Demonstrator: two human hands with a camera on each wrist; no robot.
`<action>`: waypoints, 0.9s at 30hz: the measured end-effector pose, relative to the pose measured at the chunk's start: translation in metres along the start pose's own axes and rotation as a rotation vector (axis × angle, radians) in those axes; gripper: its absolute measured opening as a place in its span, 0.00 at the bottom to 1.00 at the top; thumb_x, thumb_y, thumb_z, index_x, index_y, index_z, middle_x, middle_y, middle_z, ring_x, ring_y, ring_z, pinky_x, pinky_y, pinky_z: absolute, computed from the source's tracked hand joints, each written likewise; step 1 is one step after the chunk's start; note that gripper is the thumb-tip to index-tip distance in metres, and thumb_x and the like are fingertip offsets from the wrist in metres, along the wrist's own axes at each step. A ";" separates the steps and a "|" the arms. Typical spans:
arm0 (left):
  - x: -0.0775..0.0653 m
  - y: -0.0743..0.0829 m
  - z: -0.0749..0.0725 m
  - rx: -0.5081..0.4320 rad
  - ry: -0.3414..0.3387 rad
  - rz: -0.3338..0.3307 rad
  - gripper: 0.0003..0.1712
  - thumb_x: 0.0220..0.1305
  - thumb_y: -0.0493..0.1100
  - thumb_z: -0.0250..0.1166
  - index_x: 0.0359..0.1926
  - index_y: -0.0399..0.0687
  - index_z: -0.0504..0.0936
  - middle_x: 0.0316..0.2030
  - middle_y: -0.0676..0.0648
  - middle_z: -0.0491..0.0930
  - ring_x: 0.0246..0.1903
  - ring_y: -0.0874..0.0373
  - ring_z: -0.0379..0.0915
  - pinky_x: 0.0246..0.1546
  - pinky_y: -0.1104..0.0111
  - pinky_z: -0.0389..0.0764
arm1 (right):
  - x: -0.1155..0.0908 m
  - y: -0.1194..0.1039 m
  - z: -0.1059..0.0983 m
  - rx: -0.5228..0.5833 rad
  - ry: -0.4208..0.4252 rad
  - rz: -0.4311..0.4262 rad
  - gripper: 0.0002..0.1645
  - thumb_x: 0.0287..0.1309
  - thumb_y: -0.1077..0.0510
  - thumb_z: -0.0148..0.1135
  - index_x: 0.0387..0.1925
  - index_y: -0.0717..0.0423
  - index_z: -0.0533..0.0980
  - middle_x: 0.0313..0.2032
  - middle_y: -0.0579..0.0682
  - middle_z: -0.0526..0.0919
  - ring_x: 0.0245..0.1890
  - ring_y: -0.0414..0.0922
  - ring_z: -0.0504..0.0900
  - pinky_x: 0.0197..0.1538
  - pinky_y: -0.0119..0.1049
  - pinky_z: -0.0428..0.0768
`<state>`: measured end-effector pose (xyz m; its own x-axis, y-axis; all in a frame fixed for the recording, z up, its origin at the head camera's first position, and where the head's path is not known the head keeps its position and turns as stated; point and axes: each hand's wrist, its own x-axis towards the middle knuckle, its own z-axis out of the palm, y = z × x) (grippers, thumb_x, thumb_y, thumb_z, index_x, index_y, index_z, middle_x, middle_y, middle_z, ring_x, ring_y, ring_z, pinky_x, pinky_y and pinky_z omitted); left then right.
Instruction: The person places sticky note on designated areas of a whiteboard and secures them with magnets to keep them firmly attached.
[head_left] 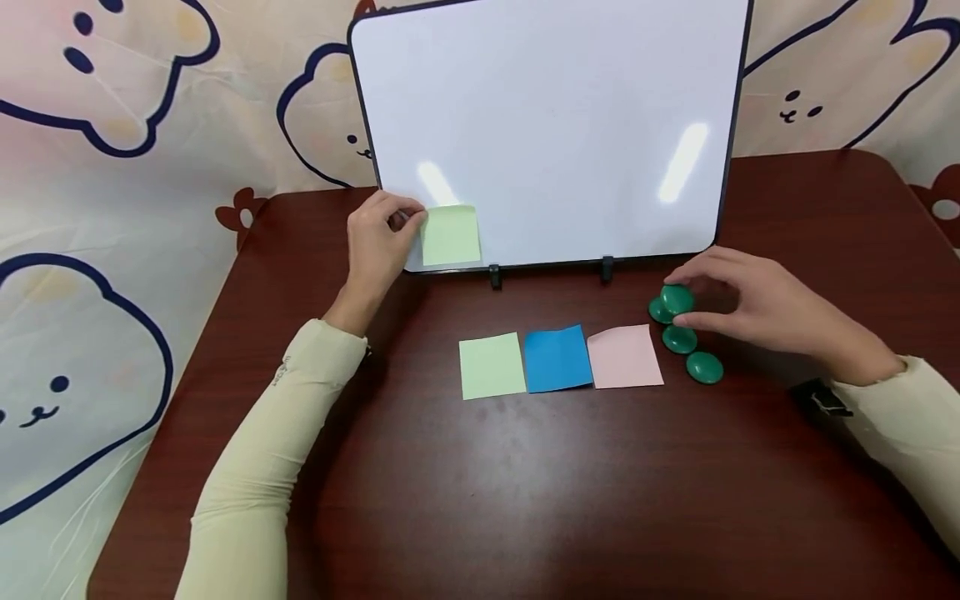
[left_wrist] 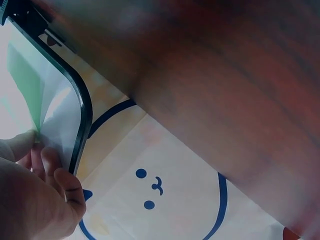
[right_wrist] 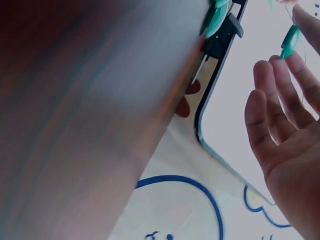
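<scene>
At the whiteboard's lower left corner, my left hand (head_left: 381, 237) pinches the upper left corner of a pale green sticky note (head_left: 452, 236) that lies against the board. The left wrist view shows the same green note (left_wrist: 27, 82) between thumb and fingertips. My right hand (head_left: 757, 300) pinches a round green magnet (head_left: 677, 299) between thumb and fingers, over the table at the right. Held in the fingertips, the magnet (right_wrist: 290, 41) appears edge-on in the right wrist view. Directly below and beside that hand lie more green magnets (head_left: 704, 367).
The whiteboard (head_left: 555, 125) stands on black feet (head_left: 607, 268) at the back of the dark wooden table (head_left: 525, 492). In a row before it lie a green note (head_left: 492, 367), a blue note (head_left: 558, 359) and a pink note (head_left: 625, 357). A patterned cloth (head_left: 82, 333) hangs behind.
</scene>
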<state>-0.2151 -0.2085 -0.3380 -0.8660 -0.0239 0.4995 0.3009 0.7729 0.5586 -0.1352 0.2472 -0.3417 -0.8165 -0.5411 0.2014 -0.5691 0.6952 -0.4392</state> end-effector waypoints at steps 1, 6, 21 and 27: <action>0.000 0.000 0.000 -0.001 0.001 -0.001 0.08 0.63 0.41 0.69 0.40 0.41 0.89 0.39 0.42 0.84 0.35 0.53 0.74 0.37 0.72 0.71 | 0.001 -0.002 0.001 -0.019 -0.002 -0.002 0.29 0.46 0.55 0.80 0.52 0.42 0.80 0.44 0.34 0.78 0.40 0.30 0.76 0.40 0.23 0.77; 0.003 0.002 0.001 -0.004 -0.001 0.001 0.08 0.64 0.41 0.69 0.40 0.41 0.89 0.38 0.43 0.83 0.35 0.53 0.74 0.37 0.72 0.72 | 0.009 -0.010 0.005 -0.065 -0.013 -0.002 0.29 0.47 0.53 0.80 0.53 0.42 0.80 0.45 0.36 0.79 0.42 0.33 0.78 0.42 0.32 0.80; 0.001 -0.001 0.002 -0.005 -0.010 0.012 0.07 0.63 0.40 0.69 0.39 0.40 0.88 0.37 0.43 0.81 0.34 0.53 0.73 0.36 0.72 0.70 | 0.025 -0.027 0.022 -0.037 -0.038 -0.012 0.26 0.49 0.48 0.78 0.52 0.40 0.81 0.47 0.38 0.81 0.42 0.37 0.79 0.42 0.39 0.79; 0.001 0.000 0.000 -0.018 -0.002 0.016 0.07 0.63 0.40 0.70 0.38 0.40 0.89 0.36 0.42 0.82 0.33 0.53 0.73 0.36 0.72 0.70 | 0.030 -0.036 0.025 -0.097 0.004 -0.083 0.27 0.48 0.50 0.79 0.52 0.44 0.81 0.45 0.41 0.82 0.40 0.38 0.78 0.40 0.40 0.80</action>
<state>-0.2161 -0.2086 -0.3380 -0.8616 -0.0103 0.5074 0.3220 0.7617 0.5623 -0.1368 0.1944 -0.3419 -0.7665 -0.5971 0.2367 -0.6413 0.6908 -0.3339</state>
